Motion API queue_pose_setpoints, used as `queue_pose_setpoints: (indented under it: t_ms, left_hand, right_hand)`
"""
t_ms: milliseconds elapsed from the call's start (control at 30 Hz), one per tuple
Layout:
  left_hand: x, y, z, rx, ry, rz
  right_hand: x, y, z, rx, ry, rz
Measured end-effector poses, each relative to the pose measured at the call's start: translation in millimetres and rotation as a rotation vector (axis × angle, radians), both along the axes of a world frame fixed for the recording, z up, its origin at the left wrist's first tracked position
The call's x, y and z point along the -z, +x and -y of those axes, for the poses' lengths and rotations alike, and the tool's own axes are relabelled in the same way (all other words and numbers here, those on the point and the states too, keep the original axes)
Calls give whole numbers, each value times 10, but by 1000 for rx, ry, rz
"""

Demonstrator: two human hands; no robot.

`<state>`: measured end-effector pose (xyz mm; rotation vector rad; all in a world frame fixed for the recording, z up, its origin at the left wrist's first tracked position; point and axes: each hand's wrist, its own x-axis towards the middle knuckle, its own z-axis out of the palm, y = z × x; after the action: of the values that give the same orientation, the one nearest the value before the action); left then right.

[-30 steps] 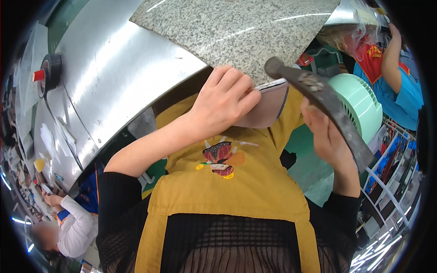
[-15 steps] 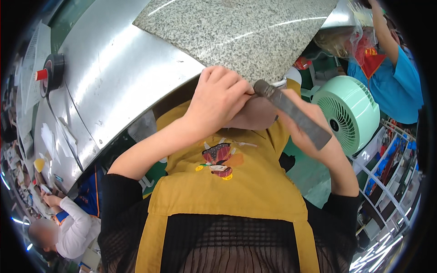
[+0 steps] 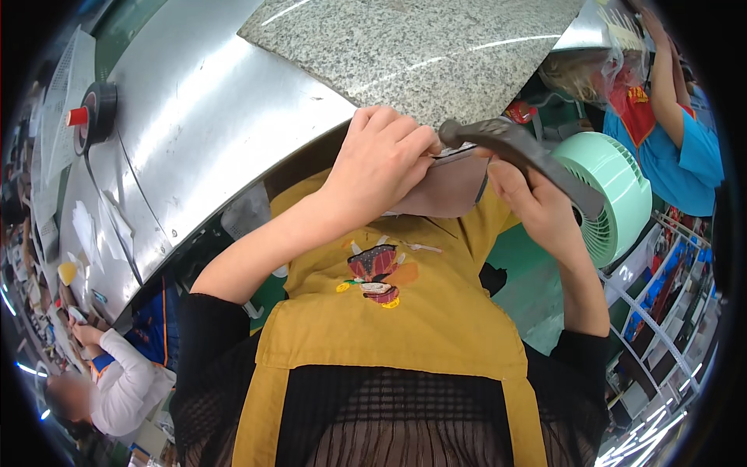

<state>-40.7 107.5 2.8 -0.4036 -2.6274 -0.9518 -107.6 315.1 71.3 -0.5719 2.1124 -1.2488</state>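
A dark metal hammer point(image 3: 537, 156) is in my right hand point(image 3: 541, 210), whose fingers are wrapped round its mostly hidden handle. Its rounded face hangs just beside the fingertips of my left hand point(image 3: 381, 159). Those fingers are closed on the upper edge of a flat pinkish-brown piece point(image 3: 445, 189), perhaps leather, with a dark border. The piece lies at the near edge of a speckled granite slab point(image 3: 412, 66), above the lap of my yellow apron point(image 3: 389, 331). My left hand covers the piece's left part.
The slab rests on a shiny metal table point(image 3: 202, 117). Left on the table are a black roll point(image 3: 101, 118) with a red core and white scraps point(image 3: 85, 233). A mint-green fan point(image 3: 615, 191) stands close by my right hand. Other people work at far left and upper right.
My right hand and the hammer have shifted right, baring more of the pinkish-brown piece. My left hand keeps its grip nearly in place. The person at upper right has moved an arm.
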Motion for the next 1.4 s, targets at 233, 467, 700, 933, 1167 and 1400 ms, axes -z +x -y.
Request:
queue_pose_setpoints:
  t_ms: [233, 467, 700, 933, 1167, 1400]
  left_hand:
    - [-95, 195, 30, 91, 134, 47]
    - [-38, 274, 187, 315, 312, 244]
    - [-133, 295, 283, 410, -225, 119]
    - [-468, 63, 470, 556, -49, 169]
    - [-416, -99, 481, 574, 370, 1070]
    - [-269, -190, 231, 669, 169, 960]
  right_hand:
    - [192, 103, 43, -80, -10, -119]
    - [198, 321, -26, -64, -19, -31]
    - [91, 493, -156, 39, -143, -55]
    - [365, 413, -281, 196, -286, 62]
    - [642, 399, -214, 239, -394, 33]
    - [695, 344, -257, 251, -421, -12]
